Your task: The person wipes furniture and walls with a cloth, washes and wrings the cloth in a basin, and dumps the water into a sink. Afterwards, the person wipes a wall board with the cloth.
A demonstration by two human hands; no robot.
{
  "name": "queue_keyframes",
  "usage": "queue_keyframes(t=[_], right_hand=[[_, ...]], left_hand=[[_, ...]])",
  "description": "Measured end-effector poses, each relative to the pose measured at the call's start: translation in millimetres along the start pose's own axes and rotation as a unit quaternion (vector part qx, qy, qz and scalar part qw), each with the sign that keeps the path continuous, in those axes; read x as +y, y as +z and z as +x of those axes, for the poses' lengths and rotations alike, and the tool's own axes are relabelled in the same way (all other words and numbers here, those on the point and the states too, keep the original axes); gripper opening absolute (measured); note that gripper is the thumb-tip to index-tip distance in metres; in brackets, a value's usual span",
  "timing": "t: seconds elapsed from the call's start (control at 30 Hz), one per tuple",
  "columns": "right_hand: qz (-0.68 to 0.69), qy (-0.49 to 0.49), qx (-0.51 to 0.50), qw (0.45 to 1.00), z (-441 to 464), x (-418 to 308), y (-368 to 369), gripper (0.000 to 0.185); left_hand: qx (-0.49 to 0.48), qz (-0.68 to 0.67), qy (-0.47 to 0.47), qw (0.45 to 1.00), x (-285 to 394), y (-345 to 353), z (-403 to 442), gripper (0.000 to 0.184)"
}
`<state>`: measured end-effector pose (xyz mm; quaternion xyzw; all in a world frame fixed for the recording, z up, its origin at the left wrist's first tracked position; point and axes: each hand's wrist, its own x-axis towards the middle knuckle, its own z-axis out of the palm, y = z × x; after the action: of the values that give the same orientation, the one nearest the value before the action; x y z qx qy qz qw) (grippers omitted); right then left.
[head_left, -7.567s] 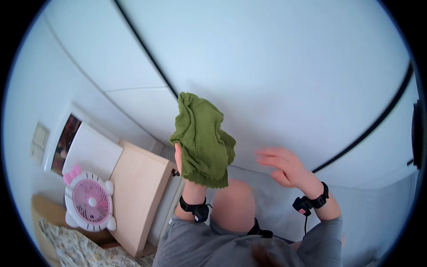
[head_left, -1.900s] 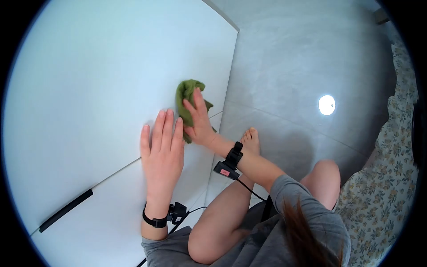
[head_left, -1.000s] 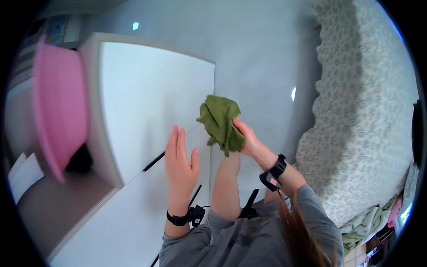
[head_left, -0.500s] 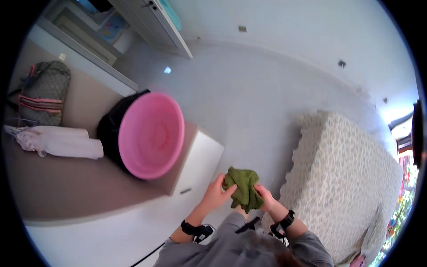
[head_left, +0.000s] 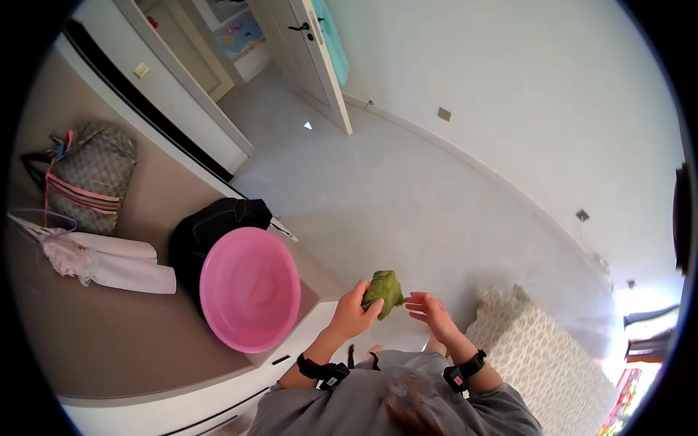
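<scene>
A green cloth [head_left: 385, 292], bunched into a compact bundle, is gripped by my left hand [head_left: 352, 314] in front of my body. The left thumb presses on its near side, and the other fingers are partly hidden behind it. Just right of the bundle is my right hand [head_left: 434, 317], its fingers stretched towards the cloth and a little apart, holding nothing. A pink basin [head_left: 251, 330] rests on the cabinet to the left, tilted against a black bag [head_left: 195, 240].
A patterned backpack [head_left: 93, 171] and a white garment on a hanger [head_left: 123, 265] lie on the brown cabinet top [head_left: 123, 341]. A bed with a patterned cover [head_left: 538, 356] stands to the right. Ahead, a door [head_left: 309, 65] stands ajar beside the wall.
The cloth has gone from spread between both hands to a smaller bundle in my left hand. My right hand has let go of it. The view has shifted, so the basin appears lower.
</scene>
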<state>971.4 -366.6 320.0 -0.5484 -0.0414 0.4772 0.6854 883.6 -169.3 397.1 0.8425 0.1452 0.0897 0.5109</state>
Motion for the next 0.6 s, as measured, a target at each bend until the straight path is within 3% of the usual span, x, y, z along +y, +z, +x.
queue_keyframes(t=[0.17,0.23,0.27,0.33,0.43,0.6], right_hand=[[0.04,0.107,-0.079,0.99,51,-61,-20,0.065],[0.179,0.133,-0.136,0.965,73,-95,-18,0.067],[0.184,0.129,-0.137,0.965,85,-108,-16,0.068],[0.188,0.131,-0.197,0.953,119,-129,-9,0.067],[0.197,0.162,-0.26,0.931,167,-155,7,0.065],[0.222,0.206,-0.362,0.881,242,-181,54,0.066]], left_hand=[[0.072,0.046,0.006,0.996,29,28,50,0.028],[-0.036,0.089,-0.051,0.994,40,32,73,0.031],[-0.018,0.093,-0.05,0.994,46,35,81,0.031],[-0.067,0.093,0.019,0.993,49,32,100,0.03],[-0.028,0.065,-0.016,0.997,38,18,122,0.029],[0.127,0.037,-0.047,0.99,3,-20,148,0.026]])
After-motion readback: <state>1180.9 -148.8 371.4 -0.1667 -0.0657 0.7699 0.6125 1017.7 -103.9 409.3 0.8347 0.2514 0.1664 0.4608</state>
